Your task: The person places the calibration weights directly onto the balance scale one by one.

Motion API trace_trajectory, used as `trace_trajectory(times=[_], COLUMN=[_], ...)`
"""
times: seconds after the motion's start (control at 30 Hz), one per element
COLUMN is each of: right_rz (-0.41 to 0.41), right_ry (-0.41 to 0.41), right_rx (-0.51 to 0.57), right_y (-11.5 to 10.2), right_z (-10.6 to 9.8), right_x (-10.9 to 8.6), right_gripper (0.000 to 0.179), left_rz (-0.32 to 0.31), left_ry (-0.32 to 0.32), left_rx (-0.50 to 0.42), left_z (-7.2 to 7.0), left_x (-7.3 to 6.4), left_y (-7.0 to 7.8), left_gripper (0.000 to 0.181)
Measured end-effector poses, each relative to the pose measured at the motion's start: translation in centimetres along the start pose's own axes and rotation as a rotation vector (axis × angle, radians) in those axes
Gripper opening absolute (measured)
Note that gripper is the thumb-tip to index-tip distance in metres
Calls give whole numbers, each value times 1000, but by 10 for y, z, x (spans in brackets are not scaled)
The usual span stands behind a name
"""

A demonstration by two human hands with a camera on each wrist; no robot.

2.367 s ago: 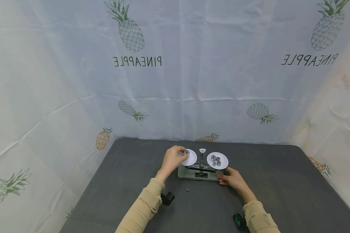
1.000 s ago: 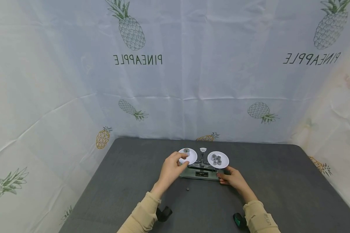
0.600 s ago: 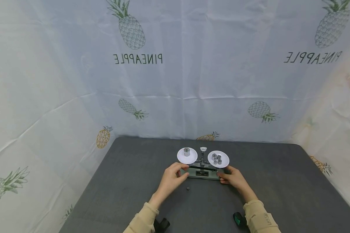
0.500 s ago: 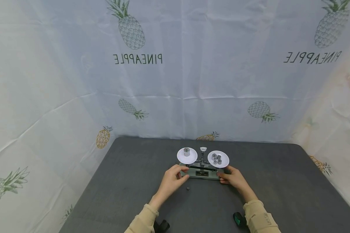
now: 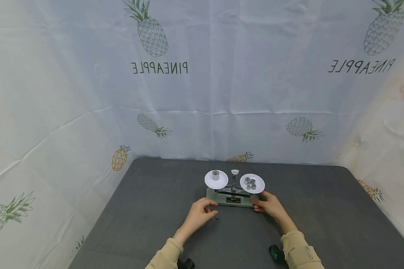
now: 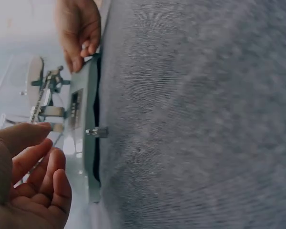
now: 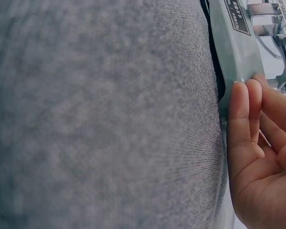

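A green-based balance scale (image 5: 211, 195) stands toward the back of the table. One large metal weight (image 5: 216, 175) sits on its left white pan (image 5: 209, 184). Several smaller weights (image 5: 248, 181) stand on the right pan (image 5: 259, 181). My right hand (image 5: 272, 209) holds the right end of the base, fingertips against its corner in the right wrist view. My left hand (image 5: 198, 216) is in front of the base's left part, thumb and forefinger apart with nothing between them. Close to its thumb tip, a tiny metal weight (image 6: 101, 132) stands on the table.
The dark grey table (image 5: 148, 209) meets a pineapple-print curtain (image 5: 208, 89) behind and at the sides. Black straps (image 5: 277, 254) hang below both sleeves.
My left hand has let go of the large weight on the left pan and drawn back and down toward the tiny weight. My right hand stays on the base.
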State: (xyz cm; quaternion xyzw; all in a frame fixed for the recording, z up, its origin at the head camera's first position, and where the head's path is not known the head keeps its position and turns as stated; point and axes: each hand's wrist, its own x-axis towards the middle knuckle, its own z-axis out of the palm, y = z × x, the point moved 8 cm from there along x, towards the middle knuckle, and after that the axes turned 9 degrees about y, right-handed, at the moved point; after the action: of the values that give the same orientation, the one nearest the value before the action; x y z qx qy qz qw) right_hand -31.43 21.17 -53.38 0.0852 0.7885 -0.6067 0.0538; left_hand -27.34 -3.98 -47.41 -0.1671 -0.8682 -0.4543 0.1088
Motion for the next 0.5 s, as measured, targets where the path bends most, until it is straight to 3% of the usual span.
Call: trace_trajectory(times=[0.2, 0.5], right_rz=[-12, -34], right_ry=[12, 20], right_rx=[-37, -61], right_y=[-2, -5], right_z=[0, 1], right_x=[-1, -4], right_gripper=[53, 50], left_rz=[-53, -100], left_ry=[13, -58], left_rx=[4, 7], left_z=[4, 15], left_x=[-2, -6], left_y=[-11, -17], left_gripper=[15, 16])
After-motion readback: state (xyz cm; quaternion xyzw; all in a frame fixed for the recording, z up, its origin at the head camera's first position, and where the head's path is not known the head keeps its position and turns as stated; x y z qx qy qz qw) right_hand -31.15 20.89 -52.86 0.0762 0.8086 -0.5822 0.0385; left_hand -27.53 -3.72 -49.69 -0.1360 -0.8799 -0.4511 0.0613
